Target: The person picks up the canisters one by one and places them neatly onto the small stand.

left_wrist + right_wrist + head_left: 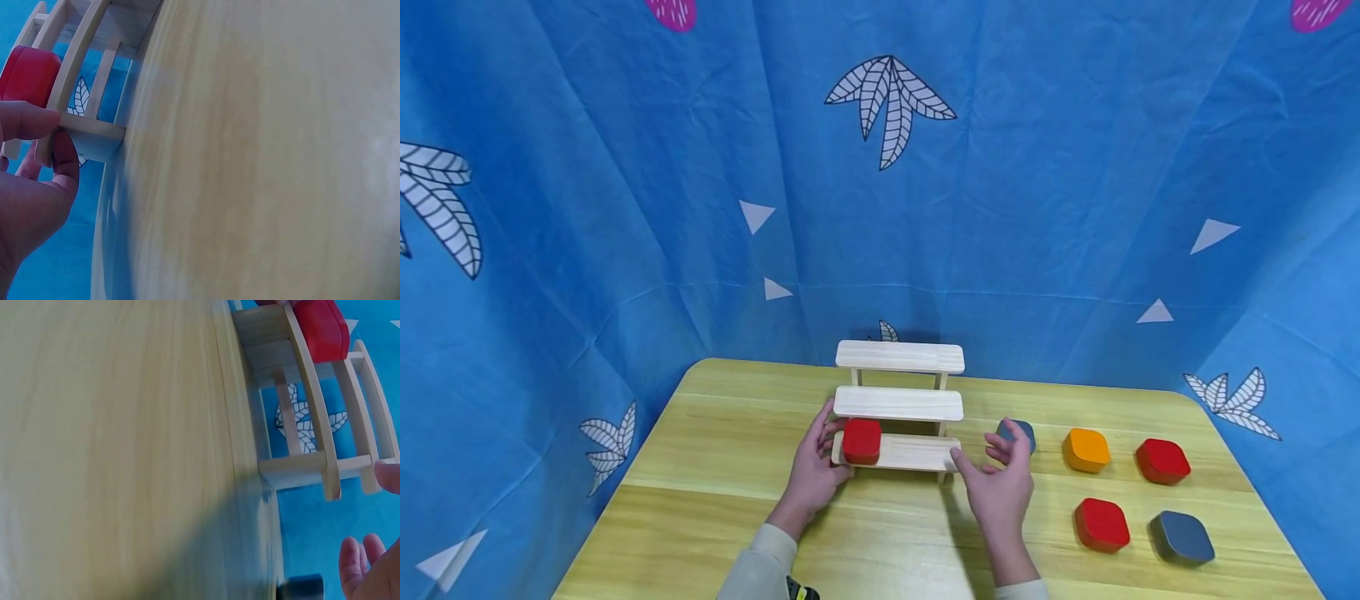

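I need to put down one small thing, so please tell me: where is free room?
The table is bare left of the left hand, also in front of the wooden stand, between that hand and the right hand. The stand's upper two shelves are bare too. Crowded: the table's right side, with five blocks, one partly behind the right hand.

1. Left hand [817,477]: left of centre, thumb and fingers bent in a pinch.
2. Right hand [1002,493]: to the right, thumb apart from loosely bent fingers.
3. Left forearm [757,570] slants far-right; right wrist [1011,557] slants slightly far-left.
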Demonstrator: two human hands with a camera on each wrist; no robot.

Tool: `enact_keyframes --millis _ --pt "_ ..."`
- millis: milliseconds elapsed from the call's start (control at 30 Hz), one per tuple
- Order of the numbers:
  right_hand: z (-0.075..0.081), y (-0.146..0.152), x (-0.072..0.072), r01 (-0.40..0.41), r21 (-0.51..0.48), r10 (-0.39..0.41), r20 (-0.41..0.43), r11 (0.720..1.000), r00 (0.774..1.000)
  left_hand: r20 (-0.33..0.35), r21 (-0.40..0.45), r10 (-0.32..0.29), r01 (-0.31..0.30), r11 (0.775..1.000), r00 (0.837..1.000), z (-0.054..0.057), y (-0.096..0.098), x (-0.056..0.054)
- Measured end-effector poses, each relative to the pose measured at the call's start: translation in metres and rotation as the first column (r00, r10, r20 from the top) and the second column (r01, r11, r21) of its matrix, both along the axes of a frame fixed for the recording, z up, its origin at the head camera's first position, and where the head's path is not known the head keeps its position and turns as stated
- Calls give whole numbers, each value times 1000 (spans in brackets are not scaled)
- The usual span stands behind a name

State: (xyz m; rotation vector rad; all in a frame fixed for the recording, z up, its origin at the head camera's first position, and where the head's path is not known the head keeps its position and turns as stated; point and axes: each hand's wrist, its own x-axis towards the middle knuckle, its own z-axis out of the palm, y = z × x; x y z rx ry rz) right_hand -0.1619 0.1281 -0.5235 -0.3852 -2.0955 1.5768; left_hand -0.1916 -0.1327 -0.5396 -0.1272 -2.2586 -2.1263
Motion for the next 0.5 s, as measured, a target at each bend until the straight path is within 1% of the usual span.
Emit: enact_keyframes --millis 267,500 --pt "-6 9 0 57 3 -57 1 998 998 6 10 -5 5 1000 1000 -1 0 0" --pt "-8 14 0 73 5 -73 -7 997 997 3 11 0 0 1000 1000 0 1 -1"
